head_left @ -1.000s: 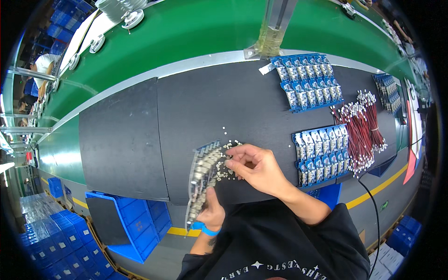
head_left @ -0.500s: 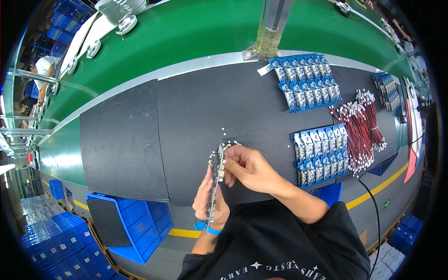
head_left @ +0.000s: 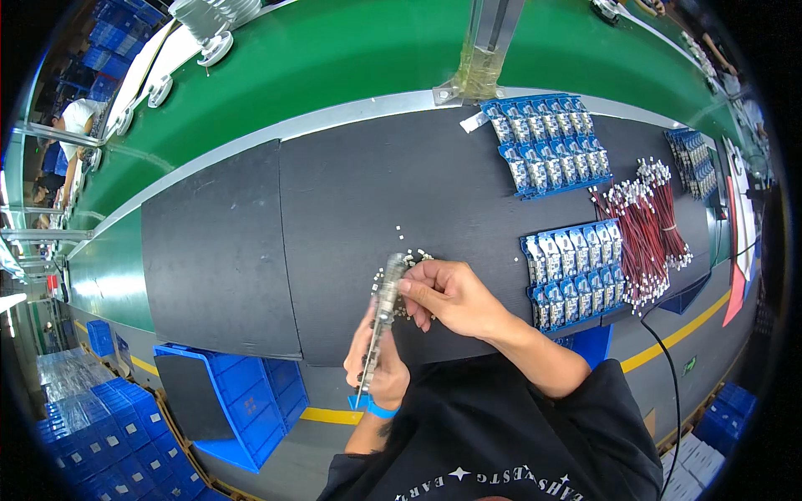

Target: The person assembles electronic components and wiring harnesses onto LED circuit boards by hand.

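Note:
My left hand (head_left: 389,386) grips a circuit board panel (head_left: 380,327) from its lower end. The panel stands nearly edge-on, tilted, with small parts along its face, and is blurred. At its upper right side my right hand (head_left: 459,299) is closed, thumb and forefinger pinched against the panel; anything small between those fingertips is hidden. Small white pieces (head_left: 398,228) lie scattered on the black mat around the panel's upper end and under my right hand.
To the right lie two blue circuit board panels, a far one (head_left: 555,154) and a near one (head_left: 575,280). Beside them is a pile of red wire cables (head_left: 642,242) with white connectors. A blue crate (head_left: 259,405) stands below the black mat (head_left: 217,250); a metal post (head_left: 484,50) rises behind.
The panel has turned slightly in my left hand, its lower end shifting left and its face showing a little more. My right hand stays at its upper end.

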Action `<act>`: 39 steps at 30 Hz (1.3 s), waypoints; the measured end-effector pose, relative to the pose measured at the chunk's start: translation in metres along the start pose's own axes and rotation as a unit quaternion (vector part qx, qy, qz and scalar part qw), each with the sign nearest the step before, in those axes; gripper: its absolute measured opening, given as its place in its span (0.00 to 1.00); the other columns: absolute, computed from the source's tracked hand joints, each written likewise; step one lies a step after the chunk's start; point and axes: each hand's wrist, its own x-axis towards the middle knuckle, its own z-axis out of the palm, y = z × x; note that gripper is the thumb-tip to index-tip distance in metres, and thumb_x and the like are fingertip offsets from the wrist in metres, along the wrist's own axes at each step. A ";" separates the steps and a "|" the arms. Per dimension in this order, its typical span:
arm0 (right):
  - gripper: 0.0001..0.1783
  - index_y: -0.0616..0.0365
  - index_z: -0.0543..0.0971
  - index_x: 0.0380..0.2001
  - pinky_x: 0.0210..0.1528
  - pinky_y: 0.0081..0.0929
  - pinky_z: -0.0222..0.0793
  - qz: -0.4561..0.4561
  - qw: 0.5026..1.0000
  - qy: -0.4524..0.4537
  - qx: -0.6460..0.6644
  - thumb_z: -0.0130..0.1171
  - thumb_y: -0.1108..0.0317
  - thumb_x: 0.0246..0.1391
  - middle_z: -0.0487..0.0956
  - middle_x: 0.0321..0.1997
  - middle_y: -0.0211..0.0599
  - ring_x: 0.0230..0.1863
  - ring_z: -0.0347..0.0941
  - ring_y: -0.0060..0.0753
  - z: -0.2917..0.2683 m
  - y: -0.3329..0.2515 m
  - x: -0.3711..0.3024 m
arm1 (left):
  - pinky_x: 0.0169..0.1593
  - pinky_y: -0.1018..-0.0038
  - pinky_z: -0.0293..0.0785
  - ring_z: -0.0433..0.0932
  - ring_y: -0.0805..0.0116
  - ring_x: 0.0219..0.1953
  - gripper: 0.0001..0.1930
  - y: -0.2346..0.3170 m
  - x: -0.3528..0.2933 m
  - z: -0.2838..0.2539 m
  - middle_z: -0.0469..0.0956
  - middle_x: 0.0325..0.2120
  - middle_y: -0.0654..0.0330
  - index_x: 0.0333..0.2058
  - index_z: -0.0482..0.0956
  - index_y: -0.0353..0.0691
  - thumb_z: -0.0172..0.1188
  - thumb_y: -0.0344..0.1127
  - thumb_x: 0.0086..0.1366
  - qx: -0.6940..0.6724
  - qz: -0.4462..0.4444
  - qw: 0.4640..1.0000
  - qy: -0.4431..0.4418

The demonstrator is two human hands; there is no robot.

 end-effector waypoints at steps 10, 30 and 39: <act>0.09 0.66 0.74 0.31 0.21 0.15 0.64 -0.106 0.989 0.087 -0.050 0.55 0.69 0.53 0.73 0.19 0.29 0.19 0.68 0.14 0.013 -0.007 0.002 | 0.41 0.71 0.72 0.77 0.59 0.36 0.14 -0.009 -0.003 -0.011 0.76 0.35 0.46 0.42 0.68 0.23 0.54 0.21 0.57 0.141 -0.061 0.988 -0.002; 0.07 0.66 0.73 0.32 0.23 0.14 0.67 -0.045 0.992 0.081 -0.089 0.53 0.71 0.54 0.74 0.22 0.31 0.21 0.69 0.17 -0.001 -0.007 -0.001 | 0.43 0.72 0.70 0.77 0.61 0.37 0.06 -0.001 0.008 -0.001 0.77 0.36 0.48 0.34 0.74 0.26 0.54 0.21 0.57 0.030 -0.125 0.984 0.122; 0.08 0.65 0.73 0.33 0.23 0.13 0.67 -0.115 0.991 0.040 0.058 0.54 0.70 0.54 0.75 0.23 0.31 0.22 0.69 0.15 0.016 -0.021 -0.001 | 0.51 0.51 0.65 0.74 0.46 0.44 0.09 -0.005 0.017 -0.006 0.76 0.36 0.42 0.36 0.72 0.27 0.51 0.16 0.54 0.062 -0.042 0.996 -0.039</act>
